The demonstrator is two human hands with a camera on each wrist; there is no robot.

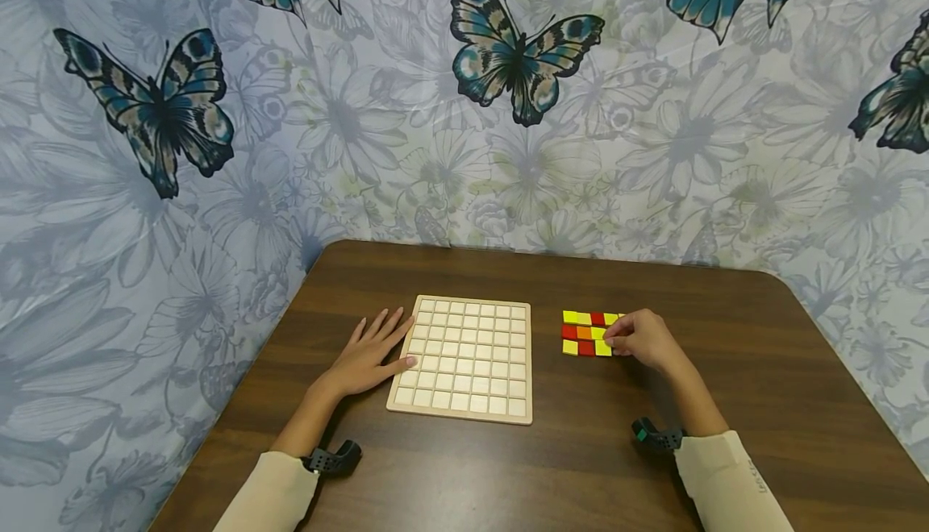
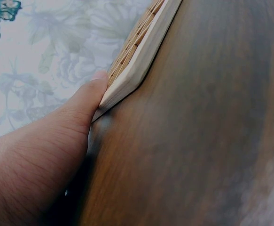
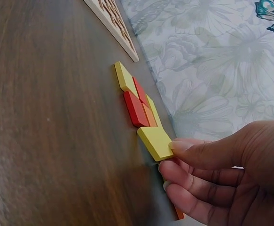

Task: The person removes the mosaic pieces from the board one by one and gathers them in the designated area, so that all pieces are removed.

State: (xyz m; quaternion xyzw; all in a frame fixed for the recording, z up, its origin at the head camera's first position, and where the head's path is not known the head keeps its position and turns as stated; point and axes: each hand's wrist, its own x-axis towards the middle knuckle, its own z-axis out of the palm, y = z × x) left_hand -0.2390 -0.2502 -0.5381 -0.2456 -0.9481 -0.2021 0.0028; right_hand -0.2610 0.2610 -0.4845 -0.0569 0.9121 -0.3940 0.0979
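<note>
A pale wooden grid board [image 1: 464,359] with square cells lies on the table. My left hand [image 1: 370,355] is spread flat at its left side, with the thumb [image 2: 92,89] resting on the board's edge. To the right of the board sit rows of small square tiles in yellow, red and orange. My right hand [image 1: 642,340] is at the right end of these rows. Its thumb and curled fingers pinch a yellow tile [image 3: 154,142] at the near row's end, next to a red tile [image 3: 135,109]. The hand hides some tiles behind it.
The brown wooden table [image 1: 581,467] runs back to a wall covering [image 1: 406,129] with butterflies and flowers. A dark wrist device is on each arm, one at the left wrist [image 1: 332,459] and one at the right wrist [image 1: 656,435].
</note>
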